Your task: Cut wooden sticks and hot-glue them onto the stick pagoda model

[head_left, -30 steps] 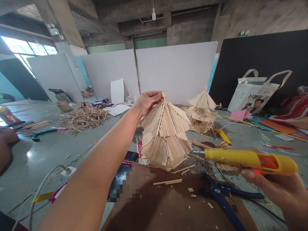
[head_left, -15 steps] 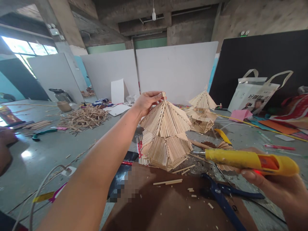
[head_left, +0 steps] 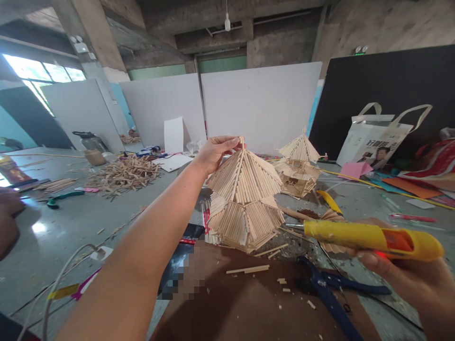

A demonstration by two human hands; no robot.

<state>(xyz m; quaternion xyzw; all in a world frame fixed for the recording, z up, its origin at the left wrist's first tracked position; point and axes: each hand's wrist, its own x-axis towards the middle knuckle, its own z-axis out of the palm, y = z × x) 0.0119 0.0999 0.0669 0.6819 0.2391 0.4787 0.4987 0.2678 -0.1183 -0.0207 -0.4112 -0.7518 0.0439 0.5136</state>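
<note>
My left hand (head_left: 221, 150) pinches the short post at the peak of a wooden stick pavilion model (head_left: 245, 208), whose two tiers of sloping roofs are made of thin round sticks. In my right hand (head_left: 401, 274) is a yellow hot glue gun (head_left: 344, 235), held level, its metal nozzle pointing left close to the model's lower right edge. A red light glows on the gun beside my thumb. Blue-handled pliers (head_left: 329, 291) lie on the brown board (head_left: 263, 308) below the gun, near loose stick pieces (head_left: 249, 269).
A second stick pavilion (head_left: 298, 166) stands behind to the right. A pile of cut sticks (head_left: 126, 174) is on the floor at left, with a bottle (head_left: 88, 140) beyond it. Far right are a paper bag (head_left: 377, 137) and coloured sheets. Cables cross the floor.
</note>
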